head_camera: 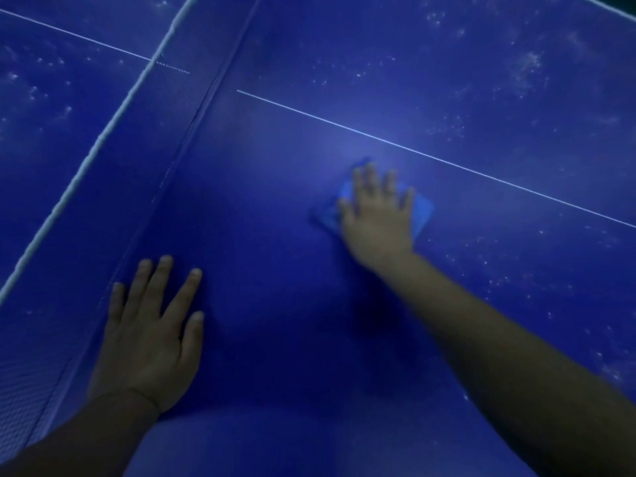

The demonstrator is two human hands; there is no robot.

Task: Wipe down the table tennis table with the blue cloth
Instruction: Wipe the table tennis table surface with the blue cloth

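Fingers (370,177) of the right hand (378,215) spread flat on the blue cloth (421,211) near the centre line (430,154); left hand (151,335) flat beside the net (103,139).

dim bluish light, a soft glare patch on the table (481,98) beyond the motion-blurred right hand (377,215), dark arm shadows below, lines bowed toward the edges.
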